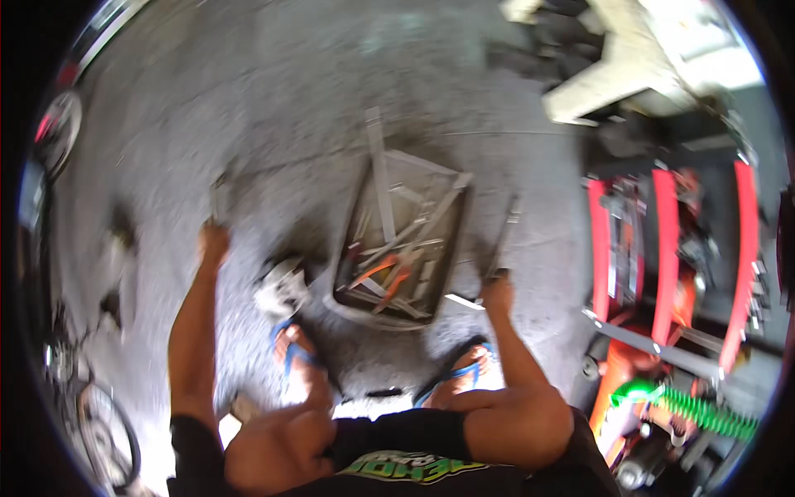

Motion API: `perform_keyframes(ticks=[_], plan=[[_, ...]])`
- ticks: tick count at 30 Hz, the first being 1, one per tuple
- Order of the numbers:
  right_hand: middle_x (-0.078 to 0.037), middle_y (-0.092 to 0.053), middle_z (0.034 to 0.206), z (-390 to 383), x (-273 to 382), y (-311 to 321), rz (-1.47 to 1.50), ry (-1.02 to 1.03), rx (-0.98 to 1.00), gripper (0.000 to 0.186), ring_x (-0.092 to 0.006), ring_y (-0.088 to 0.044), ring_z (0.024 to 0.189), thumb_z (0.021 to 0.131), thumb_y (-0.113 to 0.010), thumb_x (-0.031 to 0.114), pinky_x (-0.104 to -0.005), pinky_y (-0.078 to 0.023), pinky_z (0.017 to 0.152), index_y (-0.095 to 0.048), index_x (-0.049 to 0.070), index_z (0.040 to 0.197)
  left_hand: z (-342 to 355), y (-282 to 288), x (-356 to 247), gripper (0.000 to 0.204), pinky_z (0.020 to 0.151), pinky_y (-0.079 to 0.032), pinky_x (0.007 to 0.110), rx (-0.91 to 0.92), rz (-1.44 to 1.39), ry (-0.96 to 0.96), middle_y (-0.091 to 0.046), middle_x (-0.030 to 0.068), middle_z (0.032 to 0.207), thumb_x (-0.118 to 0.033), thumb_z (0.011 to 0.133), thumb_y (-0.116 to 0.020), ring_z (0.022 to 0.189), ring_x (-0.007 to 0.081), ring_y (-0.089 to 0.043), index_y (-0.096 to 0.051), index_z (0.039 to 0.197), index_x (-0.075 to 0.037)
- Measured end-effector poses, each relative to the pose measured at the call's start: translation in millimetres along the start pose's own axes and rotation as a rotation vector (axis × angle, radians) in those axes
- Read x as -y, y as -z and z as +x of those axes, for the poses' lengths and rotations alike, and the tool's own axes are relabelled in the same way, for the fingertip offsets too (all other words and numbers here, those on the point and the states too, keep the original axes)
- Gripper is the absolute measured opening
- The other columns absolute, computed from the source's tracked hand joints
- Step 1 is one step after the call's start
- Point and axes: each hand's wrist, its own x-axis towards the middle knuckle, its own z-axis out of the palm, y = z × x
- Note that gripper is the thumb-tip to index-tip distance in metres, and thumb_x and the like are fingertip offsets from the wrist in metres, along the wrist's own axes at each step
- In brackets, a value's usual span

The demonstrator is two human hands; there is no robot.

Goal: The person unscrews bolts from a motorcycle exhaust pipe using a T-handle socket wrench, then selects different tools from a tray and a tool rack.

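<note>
Long tool (505,235) juts from fisted right hand (498,295), short tool (219,197) from fisted left hand (214,241), tray (368,318) between

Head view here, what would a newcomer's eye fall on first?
Probably the three long red strips at right, and the bright green coiled hose below them. Next, the dark rectangular tray of metal tools, at centre, between the bare left hand and bare right hand.

Right of my right hand (498,295), I see a red-barred dark rack (665,248) and a coiled green hose (704,410).
</note>
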Motion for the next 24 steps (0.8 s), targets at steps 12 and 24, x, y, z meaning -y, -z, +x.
perform_keyframes(ticks=[12, 24], plan=[[-0.024, -0.066, 0.093, -19, 1, 47, 0.204, 0.154, -0.255, 0.024, -0.0438, -0.063, 0.09, 0.087, -0.054, 0.016, -0.051, -0.049, 0.076, -0.06, 0.003, 0.107, -56, 141, -219, 0.033, 0.085, -0.045, 0.046, -0.26, -0.464, -0.617, -0.057, 0.0189, 0.1, -0.005, 0.07, -0.057, 0.097, 0.0376, -0.054, -0.06, 0.102, -0.002], [-0.001, -0.048, 0.053, -81, 120, 106, 0.871, 0.1, 0.254, 0.028, -0.0115, -0.048, 0.04, 0.095, -0.061, 0.027, -0.0287, -0.038, 0.036, -0.049, 0.003, 0.085, 9, 138, -346, 0.031, 0.117, -0.017, 0.052, -0.11, 0.224, -1.068, -0.057, 0.0105, 0.127, -0.025, 0.091, -0.049, 0.133, 0.0326, -0.041, -0.065, 0.113, -0.011]])
